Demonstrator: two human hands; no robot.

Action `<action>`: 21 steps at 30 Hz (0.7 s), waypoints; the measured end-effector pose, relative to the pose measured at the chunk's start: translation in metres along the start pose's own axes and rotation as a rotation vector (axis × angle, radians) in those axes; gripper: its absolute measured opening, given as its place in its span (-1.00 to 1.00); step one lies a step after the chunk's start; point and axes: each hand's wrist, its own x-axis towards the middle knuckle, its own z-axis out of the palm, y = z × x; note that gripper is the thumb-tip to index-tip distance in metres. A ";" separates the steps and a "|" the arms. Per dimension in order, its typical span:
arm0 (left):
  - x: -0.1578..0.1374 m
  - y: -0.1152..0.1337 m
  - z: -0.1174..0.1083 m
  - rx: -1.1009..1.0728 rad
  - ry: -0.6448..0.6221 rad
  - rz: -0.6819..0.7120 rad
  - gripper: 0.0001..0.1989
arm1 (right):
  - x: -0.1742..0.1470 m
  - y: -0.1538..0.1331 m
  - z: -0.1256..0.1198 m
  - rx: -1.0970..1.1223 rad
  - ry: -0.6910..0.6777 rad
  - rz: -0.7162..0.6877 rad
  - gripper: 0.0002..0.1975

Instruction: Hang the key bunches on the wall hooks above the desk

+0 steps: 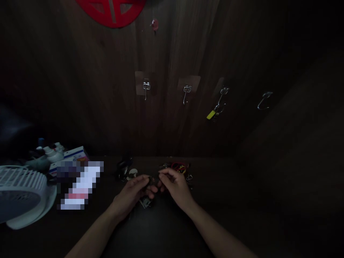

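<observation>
Head view shows both forearms reaching forward from the lower edge, wrists angled inward so that the fingertips nearly meet over the dark tabletop (pixel 212 179). The left hand (pixel 141 186) has its grip pinched, thumb against forefinger, on a small dark object (pixel 152 180), the other fingers loosely curled beneath. The right hand (pixel 173 182) is just beside it, palm turned inward, thumb and forefinger almost together; whether that grip has hold of anything, I cannot tell. Key-like metal pieces (pixel 146 203) show just below the left fingers, hanging or lying; the gloom hides which.

Handling parts this small seems to call for a steady left pinch as anchor and light, fingertip-only work from the right. Resting the wrists would likely steady both, and keeping the red-and-yellow bundle (pixel 179 167) behind the right hand clear should avoid snags.
</observation>
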 end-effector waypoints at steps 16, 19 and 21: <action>-0.001 0.002 0.000 -0.063 0.007 -0.026 -0.78 | -0.001 0.002 -0.005 -0.279 -0.006 -0.360 -0.87; -0.002 0.001 -0.001 -0.042 -0.025 -0.029 -0.75 | 0.001 0.005 -0.006 -0.263 0.026 -0.325 -0.86; -0.001 -0.001 -0.001 -0.001 -0.042 -0.024 -0.71 | 0.002 0.005 -0.007 -0.256 0.035 -0.308 -0.86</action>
